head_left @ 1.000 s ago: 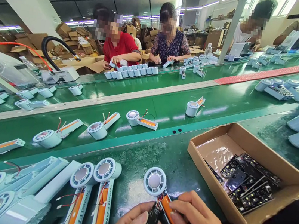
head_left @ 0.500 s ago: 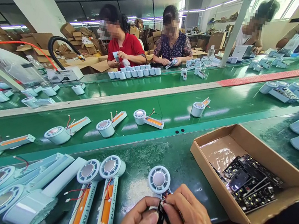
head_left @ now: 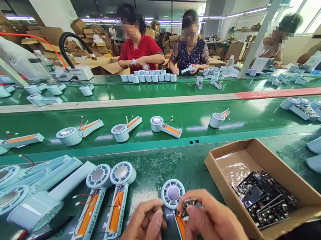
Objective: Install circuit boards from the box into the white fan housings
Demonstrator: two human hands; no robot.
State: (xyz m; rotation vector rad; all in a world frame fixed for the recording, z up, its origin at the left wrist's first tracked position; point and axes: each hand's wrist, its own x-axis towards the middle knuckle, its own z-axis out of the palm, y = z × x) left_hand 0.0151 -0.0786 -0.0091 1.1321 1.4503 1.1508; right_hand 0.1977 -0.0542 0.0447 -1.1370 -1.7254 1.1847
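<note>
Pinching circuit board (head_left: 186, 212) now raised over fan (head_left: 177, 216), right hand (head_left: 210, 229), left hand (head_left: 142, 236) closed empty, shifted aside.

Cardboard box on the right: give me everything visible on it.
The box is a shallow, open-topped brown cardboard tray lying flat on the green bench, set at an angle. A glossy clear film lines its floor. Black circuit boards are heaped loosely toward its near end. Neither hand touches it.
</note>
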